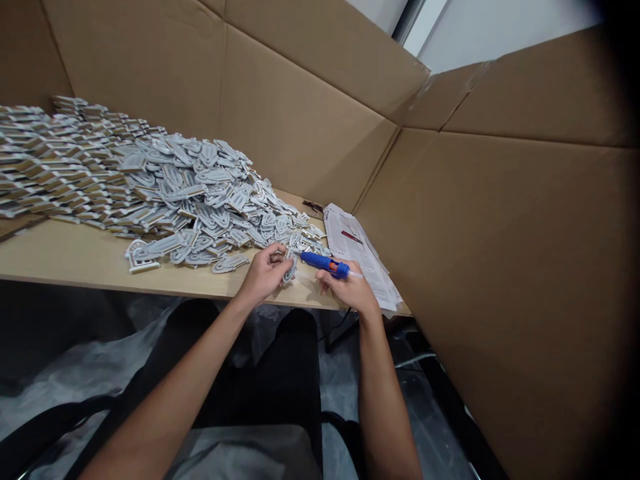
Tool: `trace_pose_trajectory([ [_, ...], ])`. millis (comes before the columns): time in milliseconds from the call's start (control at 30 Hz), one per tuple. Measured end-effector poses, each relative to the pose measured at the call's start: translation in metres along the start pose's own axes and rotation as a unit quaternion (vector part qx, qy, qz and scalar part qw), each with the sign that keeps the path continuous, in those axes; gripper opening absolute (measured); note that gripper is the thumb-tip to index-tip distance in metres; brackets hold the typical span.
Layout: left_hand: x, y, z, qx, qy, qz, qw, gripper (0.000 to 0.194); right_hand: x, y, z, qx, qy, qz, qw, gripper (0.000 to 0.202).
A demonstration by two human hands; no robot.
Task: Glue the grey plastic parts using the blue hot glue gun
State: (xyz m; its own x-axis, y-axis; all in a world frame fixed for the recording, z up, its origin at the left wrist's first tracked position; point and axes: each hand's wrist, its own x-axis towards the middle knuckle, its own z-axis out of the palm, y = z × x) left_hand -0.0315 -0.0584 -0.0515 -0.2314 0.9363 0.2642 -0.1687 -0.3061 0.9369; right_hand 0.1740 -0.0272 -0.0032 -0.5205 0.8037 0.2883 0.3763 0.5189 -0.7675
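Note:
Near the table's front edge, my left hand (269, 271) pinches a small grey-and-white flat piece (290, 267) between thumb and fingers. My right hand (346, 285) is wrapped around a blue glue gun (324, 263) with an orange part, and a clear glue stick juts from its back end. The gun's nozzle points left and meets or nearly meets the top of the piece; whether it touches, I cannot tell. Just left of my hands spreads a big heap of similar grey pieces (215, 193).
Rows of stacked pieces (60, 167) with brown edges fill the table's left side. Paper sheets (367, 260) lie at right, with a red pen-like tool (352, 237) on them. Tall cardboard walls (300, 100) enclose the back and right of the wooden table (65, 250).

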Motion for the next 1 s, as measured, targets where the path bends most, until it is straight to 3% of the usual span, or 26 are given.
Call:
trace_pose_trajectory([
  [700,0.002,-0.003,-0.002,0.024,0.008,0.035,0.999,0.015,0.001,0.002,0.003,-0.040,0.004,0.005,0.999,0.041],
  [1000,-0.001,0.000,-0.001,0.001,0.018,0.020,1.000,0.015,-0.001,-0.020,0.005,-0.166,-0.023,-0.046,0.985,0.041],
])
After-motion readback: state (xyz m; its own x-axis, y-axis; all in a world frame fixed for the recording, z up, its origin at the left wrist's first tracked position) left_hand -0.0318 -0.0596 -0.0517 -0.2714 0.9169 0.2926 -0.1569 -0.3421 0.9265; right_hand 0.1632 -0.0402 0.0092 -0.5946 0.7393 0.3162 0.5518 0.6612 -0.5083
